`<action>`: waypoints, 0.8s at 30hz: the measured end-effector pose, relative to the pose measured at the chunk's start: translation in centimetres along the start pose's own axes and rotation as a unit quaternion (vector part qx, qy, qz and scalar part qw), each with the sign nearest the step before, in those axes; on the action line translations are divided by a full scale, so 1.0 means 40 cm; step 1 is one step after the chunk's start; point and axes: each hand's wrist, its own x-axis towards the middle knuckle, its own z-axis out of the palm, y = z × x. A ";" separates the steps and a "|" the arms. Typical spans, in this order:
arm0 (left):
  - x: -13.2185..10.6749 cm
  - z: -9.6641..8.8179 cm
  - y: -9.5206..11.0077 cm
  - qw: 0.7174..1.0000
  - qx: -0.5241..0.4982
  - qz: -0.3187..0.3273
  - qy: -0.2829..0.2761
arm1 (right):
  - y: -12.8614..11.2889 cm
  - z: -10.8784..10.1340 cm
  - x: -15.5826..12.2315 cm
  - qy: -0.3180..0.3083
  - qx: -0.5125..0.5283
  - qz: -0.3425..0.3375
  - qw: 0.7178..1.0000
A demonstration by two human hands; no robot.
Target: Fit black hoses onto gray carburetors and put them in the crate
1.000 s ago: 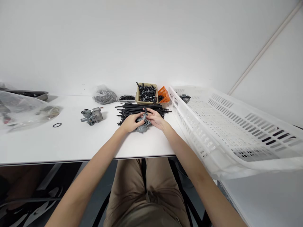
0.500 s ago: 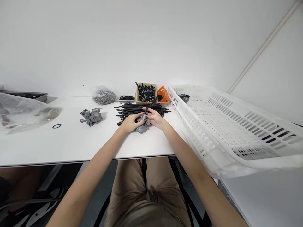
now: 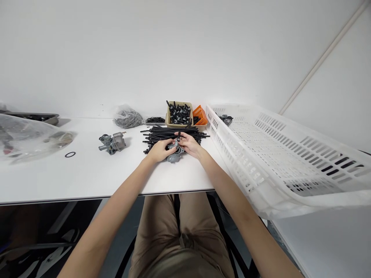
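Note:
A grey metal carburetor rests on the white table in front of me. My left hand is closed round its left side, thumb across the body. At its top, the fingers of my right hand pinch a small black part that stands upright on the carburetor. Fingers cover much of that part, so its full shape is hidden. Right behind my hands lies a pile of black rubber hoses. A second carburetor sits apart to the left.
A large white crate fills the right side, with a carburetor at its far end. Along the wall stand a beige bin of black parts, an orange basket and a plastic bag. A black ring lies at left.
The small black part has turned from leaning right to standing nearly upright between my right fingers. Both hands stay in almost the same place on the carburetor.

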 end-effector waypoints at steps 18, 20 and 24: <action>0.001 -0.002 -0.001 1.000 -0.006 0.005 -0.003 | -0.004 -0.004 0.001 -0.009 0.022 0.029 0.999; 0.001 -0.003 -0.001 1.000 0.001 0.003 -0.006 | -0.001 -0.004 0.001 0.006 0.005 0.013 1.000; 0.001 -0.003 -0.001 1.000 0.004 0.007 -0.010 | 0.000 -0.003 -0.002 0.012 -0.002 0.001 1.000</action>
